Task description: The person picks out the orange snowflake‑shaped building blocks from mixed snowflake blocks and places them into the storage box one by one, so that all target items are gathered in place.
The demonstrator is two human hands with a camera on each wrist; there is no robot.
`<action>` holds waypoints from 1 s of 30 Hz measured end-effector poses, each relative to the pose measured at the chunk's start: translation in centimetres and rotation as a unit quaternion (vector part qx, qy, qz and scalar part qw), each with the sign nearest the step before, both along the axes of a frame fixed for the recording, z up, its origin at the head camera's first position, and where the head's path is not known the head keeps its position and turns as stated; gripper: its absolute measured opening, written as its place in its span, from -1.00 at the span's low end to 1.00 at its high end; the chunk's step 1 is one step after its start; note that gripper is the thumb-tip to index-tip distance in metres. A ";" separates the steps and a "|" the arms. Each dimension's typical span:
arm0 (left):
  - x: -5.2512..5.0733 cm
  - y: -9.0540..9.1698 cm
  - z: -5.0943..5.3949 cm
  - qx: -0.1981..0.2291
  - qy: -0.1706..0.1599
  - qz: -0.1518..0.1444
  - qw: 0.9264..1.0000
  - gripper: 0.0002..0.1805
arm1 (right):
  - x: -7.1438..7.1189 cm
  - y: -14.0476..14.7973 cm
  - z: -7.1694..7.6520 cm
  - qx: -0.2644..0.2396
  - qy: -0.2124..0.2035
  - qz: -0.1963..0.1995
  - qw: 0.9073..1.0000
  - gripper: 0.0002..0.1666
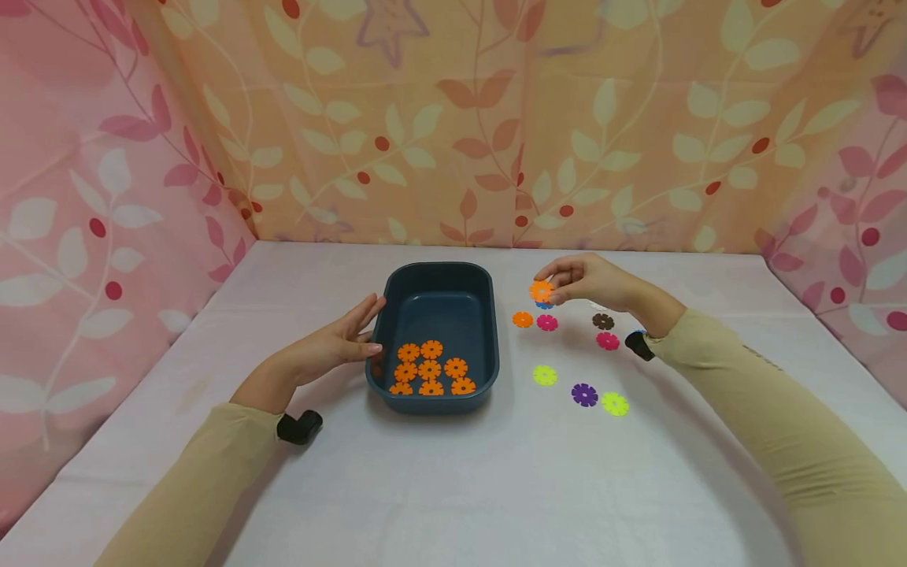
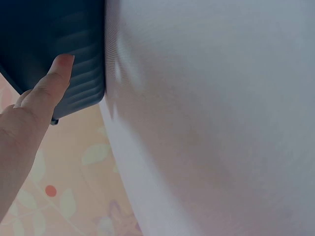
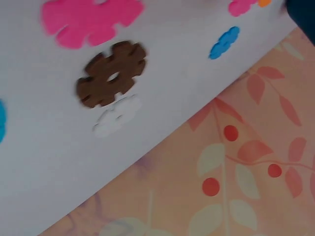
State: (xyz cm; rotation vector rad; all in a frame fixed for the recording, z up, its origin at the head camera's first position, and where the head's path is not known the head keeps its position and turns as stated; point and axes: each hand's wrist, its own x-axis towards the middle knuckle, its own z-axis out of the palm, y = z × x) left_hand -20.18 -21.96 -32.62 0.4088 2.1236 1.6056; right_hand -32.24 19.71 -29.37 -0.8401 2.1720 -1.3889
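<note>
A dark blue rectangular tub (image 1: 432,405) stands on the white cloth, with several orange notched plastic discs (image 1: 429,369) lying in its near half. My left hand (image 1: 329,339) rests against the tub's left side with its fingers extended; the left wrist view shows a finger (image 2: 51,81) along the outer wall. To the right of the tub, my right hand (image 1: 591,282) pinches an orange disc (image 1: 542,291) between thumb and fingers, raised above the cloth. Below it lie a blue disc (image 1: 544,305), partly hidden, a pink disc (image 1: 547,323) and another orange disc (image 1: 522,320).
A brown disc (image 1: 603,321) and a pink one (image 1: 607,341) lie beneath the right wrist, with a white disc (image 3: 117,116) beside the brown. Nearer are a purple disc (image 1: 584,394) and two yellow-green discs (image 1: 545,376). Patterned cloth walls (image 1: 510,157) enclose the table (image 1: 425,496).
</note>
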 end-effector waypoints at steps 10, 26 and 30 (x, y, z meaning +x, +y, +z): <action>0.1 0.1 0.0 0.004 -0.001 0.000 1.000 -0.01 | 0.5 -2.4 0.7 -0.024 -0.007 0.036 0.999 -0.58; 0.0 0.1 0.0 0.002 -0.001 0.006 1.000 0.00 | 0.7 -5.9 1.7 -0.008 -0.008 0.095 0.995 -0.56; 0.1 0.1 0.0 -0.001 -0.002 0.007 1.000 0.00 | 0.6 -6.9 1.5 -0.009 0.000 0.121 0.993 -0.57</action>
